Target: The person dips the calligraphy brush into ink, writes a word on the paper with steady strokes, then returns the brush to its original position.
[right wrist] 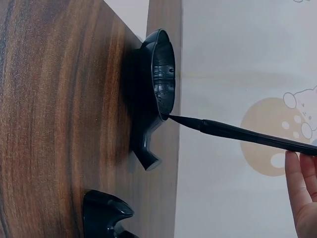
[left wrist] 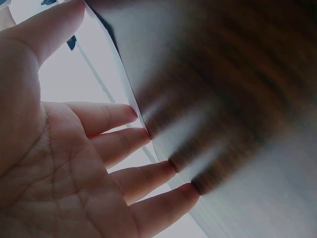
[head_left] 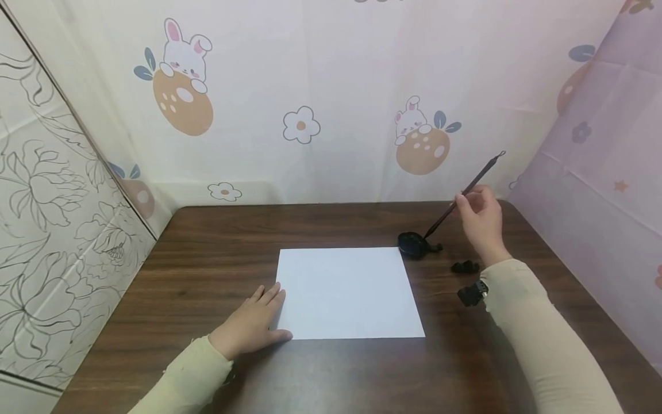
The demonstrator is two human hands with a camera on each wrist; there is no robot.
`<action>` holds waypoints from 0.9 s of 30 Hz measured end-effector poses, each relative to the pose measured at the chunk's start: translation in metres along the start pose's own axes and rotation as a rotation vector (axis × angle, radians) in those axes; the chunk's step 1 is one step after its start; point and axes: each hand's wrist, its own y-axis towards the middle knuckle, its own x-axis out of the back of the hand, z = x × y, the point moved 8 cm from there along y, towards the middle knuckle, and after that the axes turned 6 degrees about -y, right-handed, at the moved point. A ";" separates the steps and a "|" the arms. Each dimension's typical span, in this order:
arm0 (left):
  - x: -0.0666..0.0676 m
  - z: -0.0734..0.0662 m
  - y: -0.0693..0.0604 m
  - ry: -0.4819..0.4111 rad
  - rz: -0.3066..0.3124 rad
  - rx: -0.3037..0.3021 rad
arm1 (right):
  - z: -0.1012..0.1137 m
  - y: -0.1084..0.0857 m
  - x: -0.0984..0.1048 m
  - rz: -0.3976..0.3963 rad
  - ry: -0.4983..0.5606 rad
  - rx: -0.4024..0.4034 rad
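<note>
My right hand [head_left: 482, 221] pinches a dark ink brush [head_left: 468, 190] by its shaft, tilted with the looped end up and to the right. The brush's pointed tip touches the rim of a black ink dish [right wrist: 163, 79], a shallow bowl with a short stub handle. A sheet of white paper [head_left: 347, 293] lies flat on the table to the left of the dish. My left hand [head_left: 253, 322] rests at the paper's left edge, fingers spread and straight. In the left wrist view the fingertips [left wrist: 168, 168] press down along that edge.
A small black brush rest [head_left: 465, 267] stands on the table right of the dish. The dark wood table [head_left: 222, 247] meets a printed curtain [head_left: 336, 144] at the back. A floral panel [head_left: 57, 218] stands to the left, and another curtain hangs at the right.
</note>
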 end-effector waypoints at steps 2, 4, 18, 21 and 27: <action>0.000 0.000 0.001 0.003 -0.002 -0.001 | 0.000 0.001 0.002 -0.012 -0.003 -0.003; 0.001 0.001 0.002 0.006 -0.004 -0.001 | 0.001 0.002 0.004 -0.021 0.006 -0.015; 0.000 0.002 0.003 0.013 -0.010 0.003 | 0.035 -0.001 0.001 -0.015 0.240 0.029; 0.000 0.002 0.002 0.010 -0.013 0.000 | 0.050 -0.004 -0.005 0.009 0.301 0.063; 0.000 0.002 0.001 0.005 -0.016 -0.001 | 0.084 -0.012 -0.018 0.066 0.319 0.152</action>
